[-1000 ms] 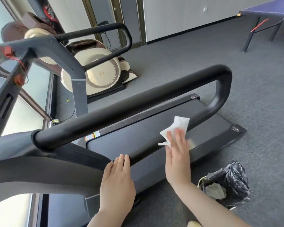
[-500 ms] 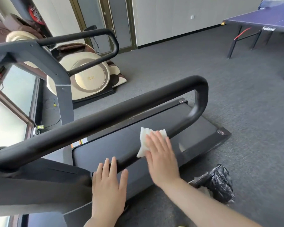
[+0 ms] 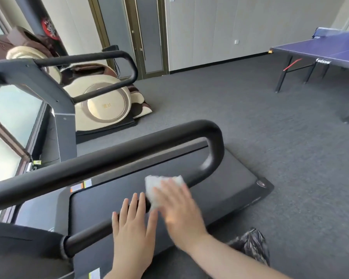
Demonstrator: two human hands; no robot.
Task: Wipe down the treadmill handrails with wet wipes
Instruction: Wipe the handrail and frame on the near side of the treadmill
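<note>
Wiping lower bar of near handrail, mid-stroke.
Right hand (image 3: 177, 206), fingers flat and together, presses crumpled white wet wipe (image 3: 161, 186) onto the smooth black tubular handrail (image 3: 109, 164), just at 1 o'clock of the left hand (image 3: 132, 224), which rests flat, fingers straight. Next, likely: sweep toward the rounded bend at 2 o'clock, then the top tube. Far handrail (image 3: 101, 57) untouched.

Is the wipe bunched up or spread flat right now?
Bunched: the wet wipe shows as a crumpled wad under the right hand on the lower handrail.
</note>
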